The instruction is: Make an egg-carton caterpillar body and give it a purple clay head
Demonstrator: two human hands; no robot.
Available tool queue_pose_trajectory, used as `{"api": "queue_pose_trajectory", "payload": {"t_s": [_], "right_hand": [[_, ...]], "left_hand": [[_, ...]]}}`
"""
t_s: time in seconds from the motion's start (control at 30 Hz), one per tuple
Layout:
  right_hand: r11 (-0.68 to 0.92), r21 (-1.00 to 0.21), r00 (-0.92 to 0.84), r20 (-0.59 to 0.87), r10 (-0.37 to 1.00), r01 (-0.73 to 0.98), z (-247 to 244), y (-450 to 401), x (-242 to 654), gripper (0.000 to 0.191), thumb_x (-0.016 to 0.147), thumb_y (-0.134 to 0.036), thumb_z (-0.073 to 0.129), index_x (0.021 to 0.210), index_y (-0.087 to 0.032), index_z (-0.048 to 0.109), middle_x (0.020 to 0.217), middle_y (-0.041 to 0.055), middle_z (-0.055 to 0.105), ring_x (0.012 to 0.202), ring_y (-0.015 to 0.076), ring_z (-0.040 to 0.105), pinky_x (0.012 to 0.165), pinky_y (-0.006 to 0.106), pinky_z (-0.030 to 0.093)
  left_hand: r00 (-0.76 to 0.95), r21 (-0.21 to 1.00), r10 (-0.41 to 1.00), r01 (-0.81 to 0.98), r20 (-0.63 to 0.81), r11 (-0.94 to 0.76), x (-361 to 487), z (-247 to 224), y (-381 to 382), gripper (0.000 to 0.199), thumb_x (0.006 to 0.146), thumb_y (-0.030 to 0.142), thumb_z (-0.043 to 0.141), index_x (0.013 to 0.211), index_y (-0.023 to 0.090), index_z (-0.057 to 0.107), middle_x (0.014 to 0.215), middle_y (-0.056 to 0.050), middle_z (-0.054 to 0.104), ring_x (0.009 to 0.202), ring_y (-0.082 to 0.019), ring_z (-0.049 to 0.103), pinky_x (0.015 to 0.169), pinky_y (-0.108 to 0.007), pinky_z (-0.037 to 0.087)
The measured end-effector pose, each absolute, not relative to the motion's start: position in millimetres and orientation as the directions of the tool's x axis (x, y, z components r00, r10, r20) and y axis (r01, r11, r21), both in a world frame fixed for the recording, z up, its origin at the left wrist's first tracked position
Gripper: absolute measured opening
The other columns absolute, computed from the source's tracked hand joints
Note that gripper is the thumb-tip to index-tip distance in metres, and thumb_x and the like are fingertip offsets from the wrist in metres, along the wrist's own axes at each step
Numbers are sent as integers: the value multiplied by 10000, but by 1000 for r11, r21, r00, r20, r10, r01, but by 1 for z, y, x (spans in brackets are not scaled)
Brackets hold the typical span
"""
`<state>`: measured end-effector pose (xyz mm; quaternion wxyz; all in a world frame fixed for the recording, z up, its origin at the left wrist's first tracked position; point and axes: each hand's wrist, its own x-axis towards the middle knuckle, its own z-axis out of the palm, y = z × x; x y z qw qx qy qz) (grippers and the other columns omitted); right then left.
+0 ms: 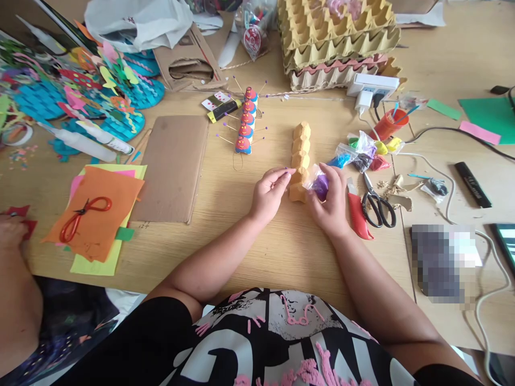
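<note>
My right hand [332,206] is closed on a small clear plastic bag of purple clay [321,186]. Thumb and fingertips of my left hand [270,195] are pinched together, with a tiny purple bit of clay [286,170] showing at their tips. Between the two hands lies a yellow egg-carton strip [301,147], a row of cups running away from me. Beyond my left hand stands a painted egg-carton caterpillar [246,123], red and blue with faces and purple-tipped sticks along its sides.
Right of my hands lie a red-handled cutter [357,214], black scissors [376,201], bagged coloured clay [362,147] and a black marker [472,185]. Leftward are cardboard [173,166], orange paper [100,230] and red-handled scissors [84,214]. Egg trays [338,53] stand behind. A co-worker's hand [11,230] shows far left.
</note>
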<state>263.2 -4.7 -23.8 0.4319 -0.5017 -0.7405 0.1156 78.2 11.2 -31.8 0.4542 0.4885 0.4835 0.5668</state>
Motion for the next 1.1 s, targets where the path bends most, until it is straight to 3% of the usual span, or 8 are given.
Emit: {"api": "queue_pose_trajectory", "payload": {"t_s": [0.13, 0.27, 0.47, 0.57, 0.7, 0.8, 0.93, 1.1], "right_hand": [[545, -614, -190, 547, 815, 571, -26, -5, 262, 628, 1013, -508, 675, 1570, -290, 485, 1409, 165, 578, 1376, 359, 588, 1218, 620, 509], [611, -621, -216, 593, 776, 491, -28, -1, 263, 609, 1026, -516, 679, 1567, -301, 501, 1444, 159, 621, 1368, 362, 625, 1178, 614, 550], [653, -605, -214, 637, 740, 457, -27, -1, 263, 581, 1025, -418, 718, 1562, -336, 512, 1398, 138, 685, 1284, 338, 691, 1075, 564, 616], [673, -595, -217, 657, 722, 439, -27, -1, 262, 568, 1012, -422, 738, 1529, -322, 525, 1398, 144, 684, 1303, 347, 682, 1084, 584, 607], [678, -613, -219, 655, 723, 406, -28, -1, 260, 518, 997, -423, 758, 1453, -322, 535, 1398, 140, 690, 1302, 348, 684, 1065, 601, 600], [682, -597, -224, 660, 717, 423, -27, -1, 260, 495, 986, -403, 775, 1413, -318, 540, 1413, 143, 692, 1278, 344, 698, 1021, 585, 601], [703, -551, -246, 680, 691, 449, -24, -2, 259, 478, 965, -347, 808, 1368, -311, 554, 1407, 145, 712, 1242, 327, 714, 978, 544, 602], [715, -519, -245, 701, 670, 469, -24, 0, 259, 400, 944, -305, 827, 1258, -293, 578, 1391, 140, 729, 1203, 323, 717, 992, 559, 588]], "left_hand": [[-69, 985, 997, -164, 42, -53, 80, -36, 13, 499, 927, 643, 758, 1223, 242, 779, 1072, -62, 795, 829, -136, 682, 750, -275, 565], [-61, 948, 998, -318, 5, -24, 81, -31, 13, 476, 876, 508, 859, 1275, 269, 758, 964, -12, 742, 768, -103, 636, 733, -242, 543], [53, 861, 995, -499, -83, 98, 82, -15, 8, 246, 850, 396, 853, 951, 205, 734, 843, 16, 660, 669, -63, 522, 574, -185, 407], [103, 893, 994, -444, -32, 74, 83, -12, 5, 297, 904, 454, 806, 860, 195, 669, 774, 24, 627, 624, -62, 483, 543, -188, 370], [184, 909, 983, -408, -11, 86, 83, -12, 3, 241, 902, 415, 796, 937, 199, 694, 807, 22, 636, 649, -73, 507, 557, -198, 387], [196, 924, 981, -373, -7, 81, 81, -12, 2, 302, 941, 501, 747, 941, 201, 720, 745, 31, 582, 636, -80, 489, 547, -206, 370], [177, 976, 981, -215, 82, -43, 78, -8, 1, 467, 931, 661, 737, 918, 194, 734, 787, 7, 659, 720, -104, 575, 653, -228, 470], [209, 981, 973, -186, 98, -59, 77, -8, 4, 499, 865, 668, 815, 861, 180, 713, 776, 7, 709, 720, -112, 642, 702, -246, 523]]}}
